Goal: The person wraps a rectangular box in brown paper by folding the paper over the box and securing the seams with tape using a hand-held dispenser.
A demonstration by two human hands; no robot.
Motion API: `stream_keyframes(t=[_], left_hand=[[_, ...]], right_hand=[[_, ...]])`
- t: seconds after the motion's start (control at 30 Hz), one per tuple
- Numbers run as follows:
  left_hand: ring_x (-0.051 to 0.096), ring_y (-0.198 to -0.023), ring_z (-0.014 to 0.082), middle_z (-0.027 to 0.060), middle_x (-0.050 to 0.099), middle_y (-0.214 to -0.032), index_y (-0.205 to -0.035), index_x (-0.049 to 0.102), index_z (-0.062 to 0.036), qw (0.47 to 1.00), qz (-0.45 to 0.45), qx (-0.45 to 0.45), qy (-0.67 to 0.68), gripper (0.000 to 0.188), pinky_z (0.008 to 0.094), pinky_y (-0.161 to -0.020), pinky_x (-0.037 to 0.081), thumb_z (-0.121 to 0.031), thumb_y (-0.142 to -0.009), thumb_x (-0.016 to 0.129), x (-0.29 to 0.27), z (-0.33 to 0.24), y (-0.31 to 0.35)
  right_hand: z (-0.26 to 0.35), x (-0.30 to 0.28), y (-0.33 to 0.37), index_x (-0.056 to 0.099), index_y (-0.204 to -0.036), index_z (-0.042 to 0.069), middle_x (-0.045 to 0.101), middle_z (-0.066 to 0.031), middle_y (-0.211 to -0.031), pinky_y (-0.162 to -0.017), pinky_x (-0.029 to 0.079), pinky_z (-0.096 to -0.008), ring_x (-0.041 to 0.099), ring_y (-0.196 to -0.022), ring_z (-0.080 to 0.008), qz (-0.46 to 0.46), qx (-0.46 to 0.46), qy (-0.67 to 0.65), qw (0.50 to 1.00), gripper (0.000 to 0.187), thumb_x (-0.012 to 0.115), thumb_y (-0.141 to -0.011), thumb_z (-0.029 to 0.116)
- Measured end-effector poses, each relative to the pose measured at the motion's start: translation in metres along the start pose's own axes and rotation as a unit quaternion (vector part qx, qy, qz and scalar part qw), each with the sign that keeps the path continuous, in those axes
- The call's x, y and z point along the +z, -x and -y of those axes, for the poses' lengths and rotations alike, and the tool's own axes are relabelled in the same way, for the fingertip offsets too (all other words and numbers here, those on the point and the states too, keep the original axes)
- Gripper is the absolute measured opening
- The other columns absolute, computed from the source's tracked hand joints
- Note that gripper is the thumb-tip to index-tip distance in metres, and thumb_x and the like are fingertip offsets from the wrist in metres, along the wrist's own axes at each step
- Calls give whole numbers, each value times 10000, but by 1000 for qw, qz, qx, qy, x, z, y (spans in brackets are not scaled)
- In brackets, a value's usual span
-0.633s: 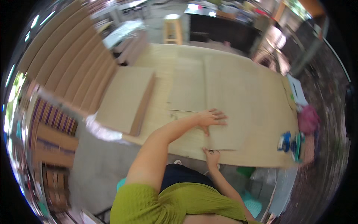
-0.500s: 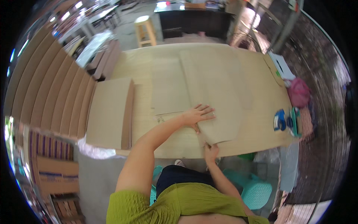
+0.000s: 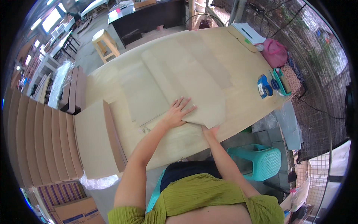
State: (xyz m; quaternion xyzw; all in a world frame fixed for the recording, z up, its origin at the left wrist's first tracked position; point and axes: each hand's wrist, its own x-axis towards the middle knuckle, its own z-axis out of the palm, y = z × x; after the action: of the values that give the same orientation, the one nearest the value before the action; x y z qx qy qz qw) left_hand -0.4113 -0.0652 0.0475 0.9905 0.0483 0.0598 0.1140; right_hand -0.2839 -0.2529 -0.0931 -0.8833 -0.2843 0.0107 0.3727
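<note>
My left hand (image 3: 178, 113) lies flat with fingers spread on a brown cardboard sheet (image 3: 199, 89), near its front edge. Beside it, my right hand (image 3: 210, 131) grips the sheet's near corner at the front of the table. Most of that hand's fingers are hidden beneath the sheet. A second flat brown sheet (image 3: 143, 95) shows to the left, partly under the first. Both rest on a pale wooden table (image 3: 244, 61).
A stack of folded cardboard (image 3: 93, 136) sits at the table's left end, with a ridged cardboard row (image 3: 41, 138) beside it. A blue tape dispenser (image 3: 264, 87), green tray (image 3: 282, 82) and pink bag (image 3: 275, 53) lie rightward. A teal stool (image 3: 265, 161) stands below the table's right side.
My view has turned, so the table now slants up to the right and its things appear shifted left. Both hands remain on the same sheet.
</note>
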Motion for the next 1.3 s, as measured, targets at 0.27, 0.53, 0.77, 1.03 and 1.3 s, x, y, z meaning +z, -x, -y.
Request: stream_keyframes(t=[0.27, 0.53, 0.77, 1.03, 1.3], left_hand=[[230, -1450, 414, 138, 202, -1605, -1519, 316, -330, 998, -19, -51, 17, 1025, 540, -1166, 257, -230, -633, 823, 0, -14, -4], [252, -1439, 422, 171, 223, -1590, -1524, 313, -294, 994, -63, -87, 22, 1158, 543, -1158, 266, -272, -528, 903, 16, -10, -1], [253, -1436, 424, 171, 221, -1592, -1525, 312, -289, 994, -73, -77, 25, 1156, 548, -1152, 262, -270, -527, 897, 23, -14, -7], [238, -1444, 422, 165, 201, -1603, -1526, 308, -284, 994, -57, -93, 3, 1143, 539, -1155, 262, -276, -543, 891, 19, -19, -5], [227, -1445, 434, 179, 194, -1602, -1537, 282, -264, 995, -76, -61, 0, 1108, 542, -1165, 247, -278, -592, 861, 23, -23, -9]], right_hand=[[0, 28, -54, 519, -1313, 55, 507, -166, -1344, -992, 363, -489, 452, -1228, -344, -22, 11, 19, 1000, 648, 728, -754, 308], [5, -50, -35, 561, -1272, 63, 540, -164, -1280, -934, 382, -492, 494, -1132, -348, 43, -6, 87, 995, 593, 722, -751, 295], [22, -105, 21, 590, -1221, 18, 569, -209, -1177, -939, 400, -488, 526, -1080, -385, 199, -156, 171, 952, 527, 708, -789, 296], [79, -149, 33, 564, -1175, -57, 579, -241, -1201, -961, 442, -479, 535, -1126, -402, 309, -40, 155, 937, 563, 720, -794, 328], [82, -66, 29, 320, -1453, -35, 416, -236, -1451, -1142, 299, -454, 385, -1369, -365, 330, -215, 107, 913, 937, 710, -798, 510]])
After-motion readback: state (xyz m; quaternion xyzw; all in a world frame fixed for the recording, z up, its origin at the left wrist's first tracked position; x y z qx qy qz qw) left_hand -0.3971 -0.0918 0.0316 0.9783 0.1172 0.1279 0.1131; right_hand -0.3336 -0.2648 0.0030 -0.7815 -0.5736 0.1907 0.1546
